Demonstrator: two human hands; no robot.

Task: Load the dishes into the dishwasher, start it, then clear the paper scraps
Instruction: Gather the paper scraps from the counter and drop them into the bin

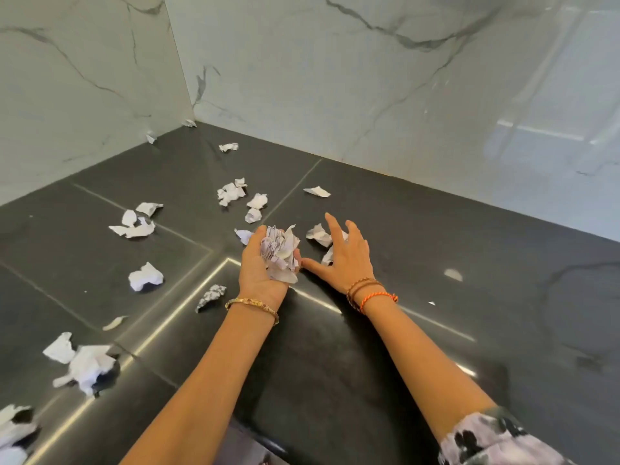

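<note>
Cupped in the left hand [260,263], palm up, fingers curled round it: one wad of gathered paper scraps [281,255]. Just beside the wad, right hand [342,255] spread flat over two scraps [320,234]. Roughly twenty more loose scraps [146,276] scattered beyond and left of the wad across dark countertop [436,263]. Behind, two white marble walls [335,78] meeting at a corner.

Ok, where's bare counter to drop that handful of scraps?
Bare: the dark counter right of the right hand, up to the marble wall, and the near stretch between the forearms. Crowded: scraps left of and beyond the left hand, which holds the wad.
</note>
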